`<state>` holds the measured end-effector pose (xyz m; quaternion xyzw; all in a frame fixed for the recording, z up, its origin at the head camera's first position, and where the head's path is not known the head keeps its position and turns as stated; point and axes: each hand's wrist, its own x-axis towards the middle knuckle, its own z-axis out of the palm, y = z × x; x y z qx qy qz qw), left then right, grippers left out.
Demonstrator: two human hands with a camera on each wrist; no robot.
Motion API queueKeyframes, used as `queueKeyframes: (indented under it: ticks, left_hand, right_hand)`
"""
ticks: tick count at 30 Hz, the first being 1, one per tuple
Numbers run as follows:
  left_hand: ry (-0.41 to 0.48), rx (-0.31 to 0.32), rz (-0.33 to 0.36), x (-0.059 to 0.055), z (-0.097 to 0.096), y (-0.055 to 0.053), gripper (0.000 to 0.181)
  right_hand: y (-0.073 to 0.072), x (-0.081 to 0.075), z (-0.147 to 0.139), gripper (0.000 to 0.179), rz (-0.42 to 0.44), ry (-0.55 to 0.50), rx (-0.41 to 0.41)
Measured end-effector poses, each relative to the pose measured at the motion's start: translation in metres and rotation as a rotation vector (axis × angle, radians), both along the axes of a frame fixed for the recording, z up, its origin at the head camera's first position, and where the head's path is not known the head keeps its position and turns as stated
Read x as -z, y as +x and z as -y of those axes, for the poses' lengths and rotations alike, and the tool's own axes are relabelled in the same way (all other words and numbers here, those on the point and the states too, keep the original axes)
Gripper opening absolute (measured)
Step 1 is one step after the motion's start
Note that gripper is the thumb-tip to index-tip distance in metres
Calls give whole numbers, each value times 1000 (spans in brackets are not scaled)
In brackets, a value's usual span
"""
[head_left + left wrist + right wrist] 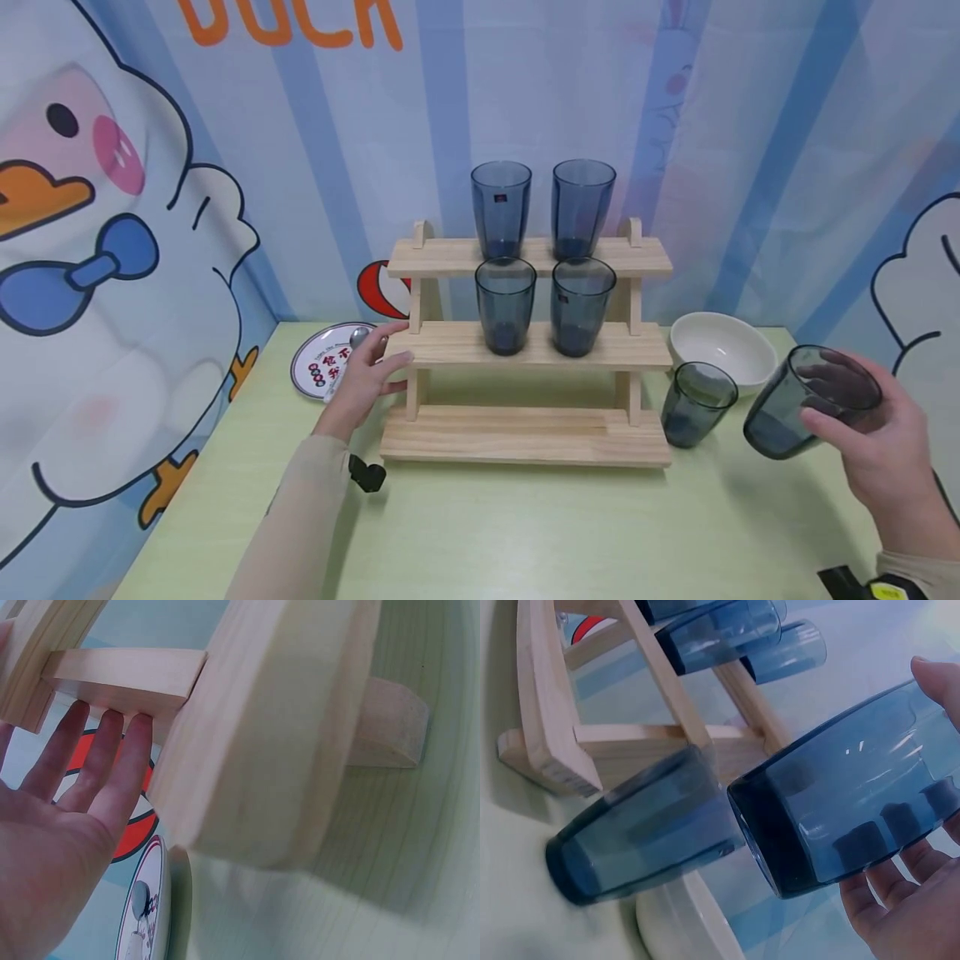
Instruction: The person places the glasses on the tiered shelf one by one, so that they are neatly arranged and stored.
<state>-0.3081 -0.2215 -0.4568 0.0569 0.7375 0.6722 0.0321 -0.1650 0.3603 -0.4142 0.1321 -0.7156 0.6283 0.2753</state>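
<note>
My right hand (885, 450) grips a blue-grey drinking glass (795, 408), tilted and raised above the table. Its fingers curl round the far side, with the thumb on the near side. Another glass (693, 408) stands on the table between the held one and the wooden rack (525, 437). My left hand (363, 375) is at the rack's left side. In the left wrist view its fairly straight fingers (97, 765) touch the wooden upright (127, 671). Two glasses (504, 308) stand on the middle shelf and two more glasses (583, 208) on the top shelf.
A white bowl (720, 342) sits at the back right, behind the standing glass. At the back left lies a round printed plate (307, 367) with a spoon (358, 337) on it. A patterned curtain (337, 167) hangs behind the table (525, 533).
</note>
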Motion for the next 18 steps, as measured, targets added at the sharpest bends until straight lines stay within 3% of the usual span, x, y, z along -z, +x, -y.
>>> queueKeyframes:
  ticks: [9,18]
  left_hand:
    - [-6,-3,-7,0,1,0,57]
    - [-7,-13,-8,-1,0,0,55]
  right_hand:
    - [1,-21,26,72,7,-29,-46]
    - [-6,-25,50,72,17,-84,-209]
